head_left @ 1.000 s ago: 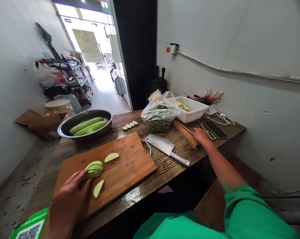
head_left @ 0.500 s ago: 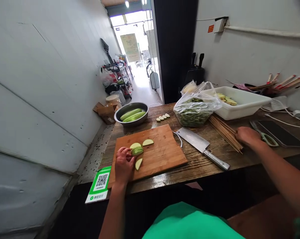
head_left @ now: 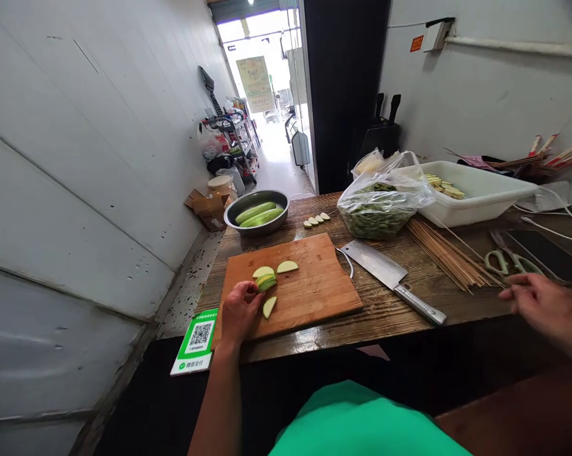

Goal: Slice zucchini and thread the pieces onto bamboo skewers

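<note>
White walls (head_left: 100, 139) flank your wooden table (head_left: 309, 339), where a cutting board (head_left: 318, 278) lies before you. To its right, farther back, sit a white tub (head_left: 476, 212) and a plastic bag (head_left: 375, 215) of greens; behind it, a bowl (head_left: 257, 232) holds whole squash (head_left: 261, 217). Between the board and a bundle of sticks (head_left: 450, 256) lies a cleaver (head_left: 385, 272). Your right hand (head_left: 545, 304), near the scissors (head_left: 503, 249), has its fingertips pinched around one thin stick (head_left: 463, 242). Your left hand (head_left: 241, 310) has thumb and fingers drawn in on stacked squash slices (head_left: 266, 283) on the board.
</note>
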`<state>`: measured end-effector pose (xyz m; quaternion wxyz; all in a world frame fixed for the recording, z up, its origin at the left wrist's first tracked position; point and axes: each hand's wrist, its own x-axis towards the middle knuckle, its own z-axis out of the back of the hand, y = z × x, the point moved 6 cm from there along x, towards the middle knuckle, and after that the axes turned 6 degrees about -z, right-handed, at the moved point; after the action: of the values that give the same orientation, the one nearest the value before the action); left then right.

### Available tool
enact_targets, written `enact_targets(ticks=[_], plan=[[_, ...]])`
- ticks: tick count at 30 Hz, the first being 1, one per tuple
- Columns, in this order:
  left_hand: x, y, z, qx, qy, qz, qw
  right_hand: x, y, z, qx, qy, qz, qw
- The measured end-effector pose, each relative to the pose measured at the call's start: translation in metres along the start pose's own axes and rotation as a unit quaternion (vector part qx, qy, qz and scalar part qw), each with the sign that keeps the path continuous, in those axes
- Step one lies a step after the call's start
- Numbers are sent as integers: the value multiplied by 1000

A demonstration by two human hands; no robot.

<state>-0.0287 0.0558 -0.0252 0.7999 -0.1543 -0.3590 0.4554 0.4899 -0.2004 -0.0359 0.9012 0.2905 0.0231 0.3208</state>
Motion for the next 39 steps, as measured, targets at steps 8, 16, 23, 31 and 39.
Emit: enact_targets(ticks=[8, 16, 23, 31, 39], plan=[[14, -8, 7, -71, 9, 51, 996, -97, 138, -95, -34, 205, 233, 950], [15, 8, 14, -315, -97, 150, 932, -88, 205, -140, -195, 153, 304, 920], [37, -34, -33, -624, -102, 299, 715, -66, 223, -161, -183, 174, 267, 930], [53, -74, -135, -695, -78, 412, 585, -91, 193, -121, 111, 84, 300, 944], [57, -67, -151, -674, -61, 372, 635, -135, 191, -115, 131, 103, 338, 926]])
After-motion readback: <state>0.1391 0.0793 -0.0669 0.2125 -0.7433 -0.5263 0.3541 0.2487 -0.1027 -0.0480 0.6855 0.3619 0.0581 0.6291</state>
